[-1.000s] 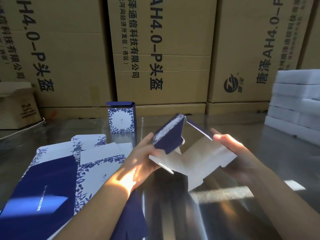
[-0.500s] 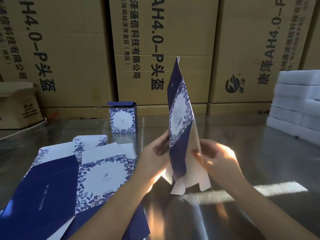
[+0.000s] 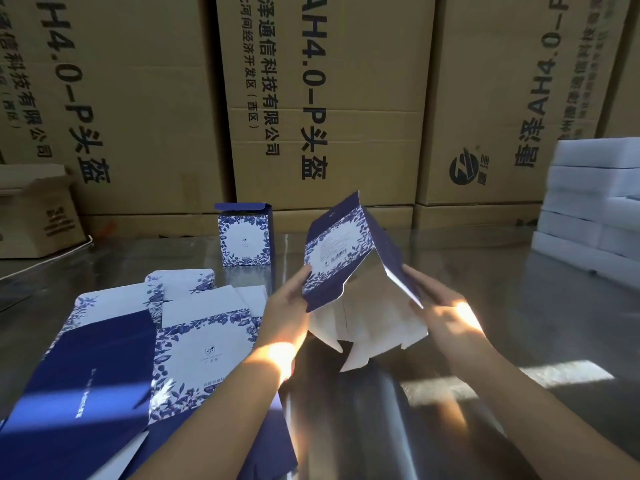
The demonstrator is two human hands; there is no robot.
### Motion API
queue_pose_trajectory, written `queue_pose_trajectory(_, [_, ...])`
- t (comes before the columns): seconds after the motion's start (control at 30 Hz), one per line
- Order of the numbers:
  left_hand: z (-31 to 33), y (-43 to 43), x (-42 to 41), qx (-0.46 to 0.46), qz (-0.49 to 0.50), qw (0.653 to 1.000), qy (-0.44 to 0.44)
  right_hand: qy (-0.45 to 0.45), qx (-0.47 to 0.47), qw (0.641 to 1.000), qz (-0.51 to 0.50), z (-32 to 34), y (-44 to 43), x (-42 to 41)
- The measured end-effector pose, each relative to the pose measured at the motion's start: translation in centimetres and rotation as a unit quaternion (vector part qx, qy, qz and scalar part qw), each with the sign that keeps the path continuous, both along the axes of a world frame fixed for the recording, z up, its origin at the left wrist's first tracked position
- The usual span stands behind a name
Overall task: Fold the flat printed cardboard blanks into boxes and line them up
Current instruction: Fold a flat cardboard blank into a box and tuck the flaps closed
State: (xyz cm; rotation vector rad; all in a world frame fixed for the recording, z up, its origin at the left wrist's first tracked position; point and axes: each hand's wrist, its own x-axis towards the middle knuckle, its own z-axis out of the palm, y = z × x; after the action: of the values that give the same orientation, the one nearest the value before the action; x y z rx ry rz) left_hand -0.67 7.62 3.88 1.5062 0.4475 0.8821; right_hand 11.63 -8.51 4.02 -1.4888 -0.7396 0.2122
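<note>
The worktop point(image 3: 519, 306) is a shiny, mirror-like sheet of metal. It reflects the cartons behind it and carries a bright bar of sunlight point(image 3: 512, 379) across its right part. A wall of large brown cartons point(image 3: 346, 98), printed in black characters and "AH4.0-P", closes off the back of the room. A small brown carton point(image 3: 38, 216) sits at the left edge, and a stack of white foam slabs point(image 3: 595, 202) stands at the right.

The half-folded blank point(image 3: 339, 251) is held above the middle of the worktop, tilted, with its barcode face toward the camera and its white bottom flaps hanging loose. The left hand point(image 3: 287, 306) has its grip clamped on the lower left edge of the printed face, thumb in front. The right hand point(image 3: 440, 306) holds the edge of the navy side panel. Its grip looks pinched on the card, though sun glare blurs the fingers.

One finished box point(image 3: 244, 237) stands upright near the cartons, well apart from the hands. A pile of flat blanks point(image 3: 138, 341), navy and floral white, lies on the worktop beside the left forearm.
</note>
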Motion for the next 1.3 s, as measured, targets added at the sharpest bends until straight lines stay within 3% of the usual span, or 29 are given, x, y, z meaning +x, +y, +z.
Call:
queue_pose_trajectory(0.17, [0.6, 0.4, -0.1, -0.162, 0.008, 0.986, -0.03, 0.163, 0.014, 0.986, 0.039, 1.1, -1.0, 1.2])
queue_pose_trajectory(0.4, [0.8, 1.6, -1.1, -0.325, -0.013, 0.938, -0.118, 0.246, -0.023, 0.968, 0.052, 2.3, -1.9, 2.4])
queue_pose_trajectory(0.6, [0.8, 1.5, -1.1, -0.365, -0.017, 0.918, -0.155, 0.232, -0.062, 0.968, 0.08, 2.6, -2.7, 2.9])
queue_pose_trajectory(0.83, [0.8, 1.4, -1.3, -0.402, -0.025, 0.895, -0.194, 0.298, -0.007, 0.95, 0.093, 2.9, -2.6, 2.7])
queue_pose_trajectory(1.13, [0.5, 1.5, -1.3, -0.471, -0.014, 0.849, -0.237, 0.301, 0.005, 0.951, 0.072, 2.8, -2.6, 2.4])
queue_pose_trajectory(1.3, [0.5, 1.5, -1.3, -0.443, -0.035, 0.873, -0.202, 0.295, -0.035, 0.951, 0.084, 2.5, -2.6, 2.5])
